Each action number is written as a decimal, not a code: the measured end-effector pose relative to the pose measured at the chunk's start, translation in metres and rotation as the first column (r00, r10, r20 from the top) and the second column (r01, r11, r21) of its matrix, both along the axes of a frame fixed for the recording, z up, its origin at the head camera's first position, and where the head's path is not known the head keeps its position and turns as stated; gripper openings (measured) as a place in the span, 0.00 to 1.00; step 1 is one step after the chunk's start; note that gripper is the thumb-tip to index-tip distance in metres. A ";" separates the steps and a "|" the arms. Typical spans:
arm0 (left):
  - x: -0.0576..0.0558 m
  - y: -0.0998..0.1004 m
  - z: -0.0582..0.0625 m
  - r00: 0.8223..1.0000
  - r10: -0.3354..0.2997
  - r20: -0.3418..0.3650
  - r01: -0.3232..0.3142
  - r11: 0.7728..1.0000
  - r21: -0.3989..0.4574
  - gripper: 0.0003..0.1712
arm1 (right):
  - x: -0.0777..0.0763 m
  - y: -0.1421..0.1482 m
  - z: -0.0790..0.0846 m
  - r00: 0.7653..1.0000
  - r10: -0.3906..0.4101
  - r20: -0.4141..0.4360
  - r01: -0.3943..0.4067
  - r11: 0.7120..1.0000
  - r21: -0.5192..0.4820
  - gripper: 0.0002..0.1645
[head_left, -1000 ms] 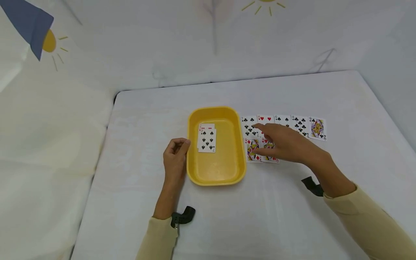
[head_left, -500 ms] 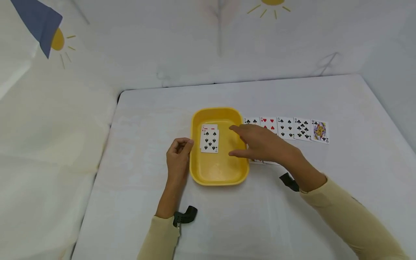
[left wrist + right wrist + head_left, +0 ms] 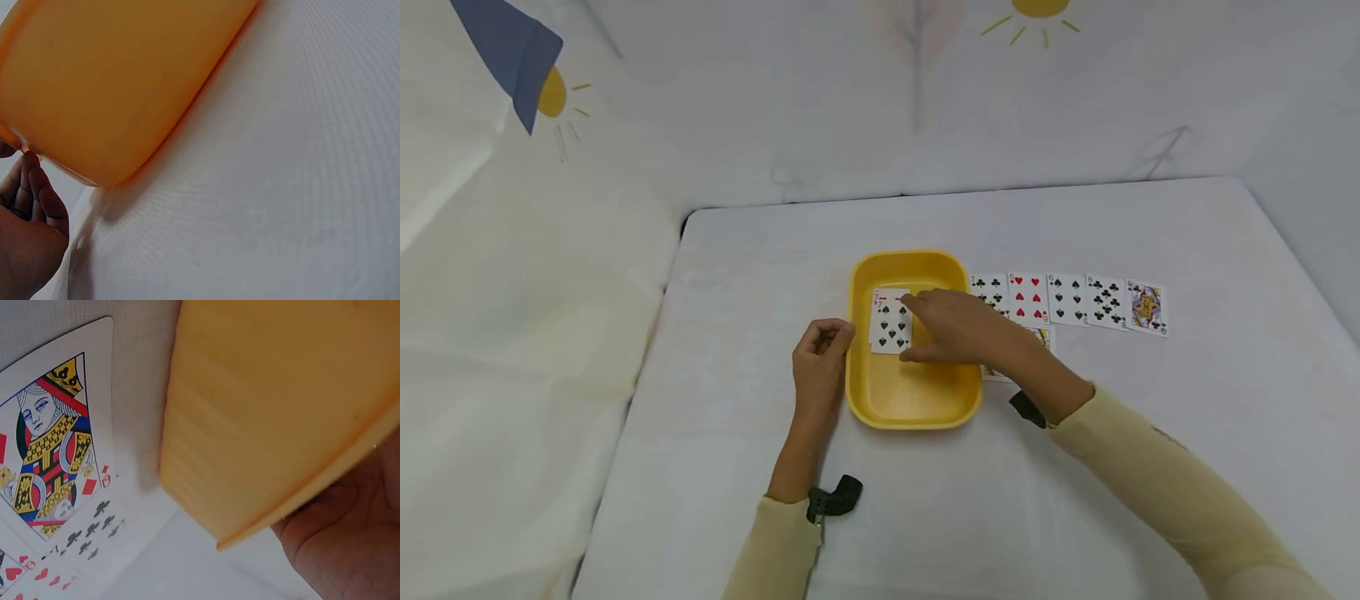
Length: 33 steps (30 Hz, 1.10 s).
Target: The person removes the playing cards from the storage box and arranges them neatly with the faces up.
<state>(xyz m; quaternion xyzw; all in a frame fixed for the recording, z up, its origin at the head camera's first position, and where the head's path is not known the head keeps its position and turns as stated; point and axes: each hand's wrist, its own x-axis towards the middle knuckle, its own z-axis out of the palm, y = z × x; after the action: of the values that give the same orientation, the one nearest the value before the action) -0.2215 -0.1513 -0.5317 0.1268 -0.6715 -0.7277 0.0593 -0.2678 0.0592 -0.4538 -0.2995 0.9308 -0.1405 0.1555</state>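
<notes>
A yellow plastic tray (image 3: 910, 400) stands mid-table. My left hand (image 3: 820, 367) pinches its left rim between thumb and fingers, as the left wrist view also shows (image 3: 31, 212). Inside the tray lies a seven of spades (image 3: 891, 327), overlapping a red seven (image 3: 887, 292) whose top edge peeks out. Over the tray's right side reaches my right hand (image 3: 966, 329), thumb and fingers spread apart, fingertips right at the seven of spades' right edge. From the right wrist, the tray wall (image 3: 269, 412) hides those fingertips.
Right of the tray runs a row of face-up cards: seven of clubs (image 3: 988, 286), six of hearts (image 3: 1027, 297), six of spades (image 3: 1067, 298), eight of clubs (image 3: 1106, 302), queen of clubs (image 3: 1146, 307). Below it, a queen of diamonds (image 3: 53, 437) and a red-suited queen lie partly under my right forearm.
My right hand has moved left from above the queens, across the tray's right rim, to the sevens inside. The left hand has kept its pinch on the rim.
</notes>
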 end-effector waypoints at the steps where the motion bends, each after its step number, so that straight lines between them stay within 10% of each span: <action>1: 0.000 0.000 0.000 1.000 -0.001 0.000 0.001 1.000 -0.002 0.13 | -0.001 -0.002 -0.001 1.000 -0.003 0.000 0.003 1.000 0.008 0.51; 33: -0.001 -0.002 0.002 1.000 -0.013 -0.016 0.012 0.999 -0.036 0.13 | -0.030 -0.022 -0.023 0.989 -0.086 0.117 0.068 0.986 0.151 0.48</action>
<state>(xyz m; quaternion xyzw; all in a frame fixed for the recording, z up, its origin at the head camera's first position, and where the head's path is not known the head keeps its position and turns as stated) -0.2221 -0.1534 -0.5299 0.1157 -0.6848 -0.7168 0.0622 -0.2975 0.0376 -0.4767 -0.2417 0.9382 -0.0959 0.2284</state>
